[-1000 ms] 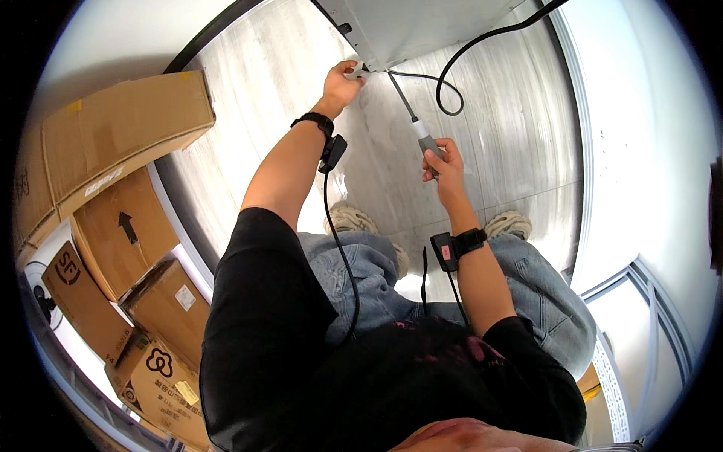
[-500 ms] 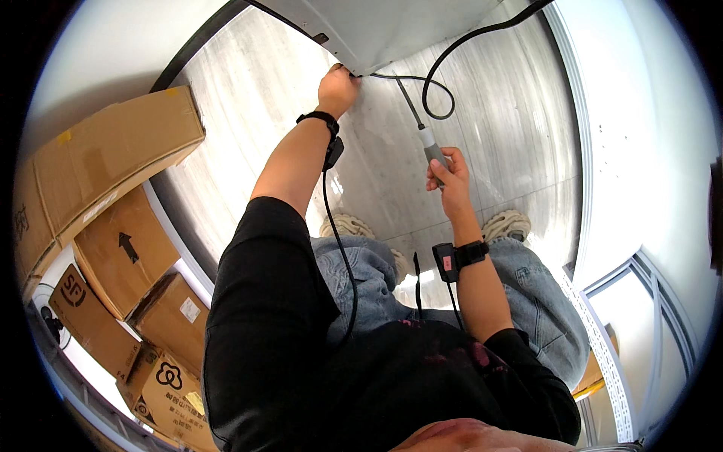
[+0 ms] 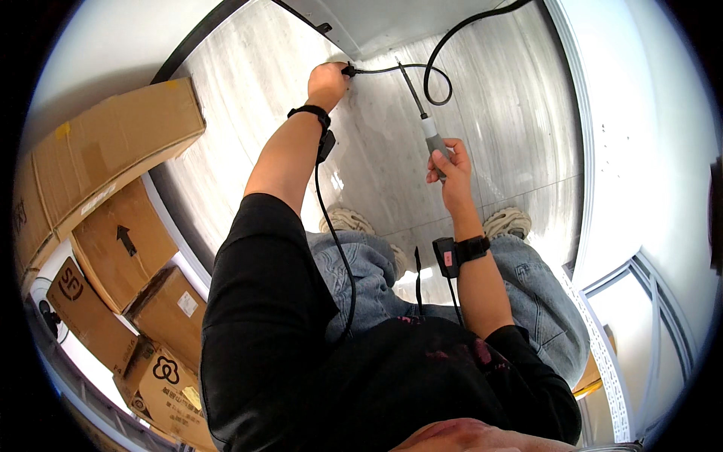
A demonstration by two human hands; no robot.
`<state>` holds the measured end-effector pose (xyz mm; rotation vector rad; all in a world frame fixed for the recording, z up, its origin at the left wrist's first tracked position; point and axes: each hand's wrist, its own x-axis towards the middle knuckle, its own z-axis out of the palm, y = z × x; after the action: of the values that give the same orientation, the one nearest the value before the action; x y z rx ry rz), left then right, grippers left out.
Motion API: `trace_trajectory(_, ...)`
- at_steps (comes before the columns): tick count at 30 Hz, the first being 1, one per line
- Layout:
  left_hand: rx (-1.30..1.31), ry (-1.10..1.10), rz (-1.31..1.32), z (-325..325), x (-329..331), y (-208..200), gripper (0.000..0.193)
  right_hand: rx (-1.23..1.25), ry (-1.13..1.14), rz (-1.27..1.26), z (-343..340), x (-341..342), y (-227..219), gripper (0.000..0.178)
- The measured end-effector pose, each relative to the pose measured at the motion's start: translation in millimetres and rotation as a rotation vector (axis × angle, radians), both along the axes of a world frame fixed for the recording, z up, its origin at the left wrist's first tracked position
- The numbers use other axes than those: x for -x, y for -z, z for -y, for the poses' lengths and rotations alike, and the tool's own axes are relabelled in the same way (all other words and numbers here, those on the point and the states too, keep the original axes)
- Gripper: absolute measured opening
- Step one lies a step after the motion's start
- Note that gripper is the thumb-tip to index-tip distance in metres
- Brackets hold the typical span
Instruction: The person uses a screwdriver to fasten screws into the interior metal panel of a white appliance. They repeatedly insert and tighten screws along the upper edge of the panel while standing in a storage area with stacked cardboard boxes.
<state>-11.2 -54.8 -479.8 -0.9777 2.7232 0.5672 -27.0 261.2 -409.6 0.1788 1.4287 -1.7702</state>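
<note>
At the lower corner of a light grey metal cabinet [image 3: 376, 30], my left hand [image 3: 327, 84] is closed around a small black plug [image 3: 349, 71]. From that plug a black cable [image 3: 450, 85] runs right, loops once and rises toward the top edge of the view. My right hand [image 3: 450, 167] grips a screwdriver [image 3: 430, 129] by its grey handle, below a white collar. Its dark metal shaft points forward and slightly left, the tip near the cable. Both wrists wear black bands with small black boxes, each with a thin cord.
Several cardboard boxes [image 3: 113, 162] are stacked at the left. Pale wood-look floor [image 3: 512, 143] lies beneath my hands and shoes. A white wall panel [image 3: 625, 151] rises on the right, with a grey metal frame [image 3: 663, 294] lower down.
My left hand has shifted slightly left, and the plug in it now shows beside the cabinet corner. The cabinet appears a little higher in view. My right hand still holds the screwdriver.
</note>
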Motion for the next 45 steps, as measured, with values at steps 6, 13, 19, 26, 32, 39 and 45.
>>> trace_trajectory(6, -0.057, 0.020, -0.041, 1.7, -7.2, -12.9, 0.028, 0.020, -0.006, 0.003, 3.2, 1.4, -1.7, 0.019)
trace_trajectory(13, -0.290, 0.191, -0.029, -22.0, -12.0, -22.7, 0.019, 0.037, -0.037, -0.004, 9.1, 1.8, -0.8, 0.018)
trace_trajectory(19, -0.717, -0.031, -0.294, -19.5, 5.4, -35.1, 0.020, -0.049, -0.064, -0.048, 24.8, 1.7, -11.6, 0.025)
trace_trajectory(26, -1.204, -0.472, -0.567, -20.3, 16.9, -82.6, 0.030, -0.061, -0.100, -0.109, 43.0, -1.3, -14.6, 0.028)
trace_trajectory(32, -1.333, -0.525, -0.627, -15.3, 13.7, -89.5, 0.030, -0.039, -0.099, -0.143, 63.3, -3.4, -19.5, 0.031)
trace_trajectory(39, -1.369, -0.549, -0.636, -16.2, 12.7, -91.1, 0.031, -0.016, -0.139, -0.169, 73.2, -10.8, -19.1, 0.031)
trace_trajectory(45, -1.438, -0.561, -0.678, -14.0, 12.9, -86.6, 0.031, -0.019, -0.153, -0.185, 74.9, -14.6, -17.8, 0.032)
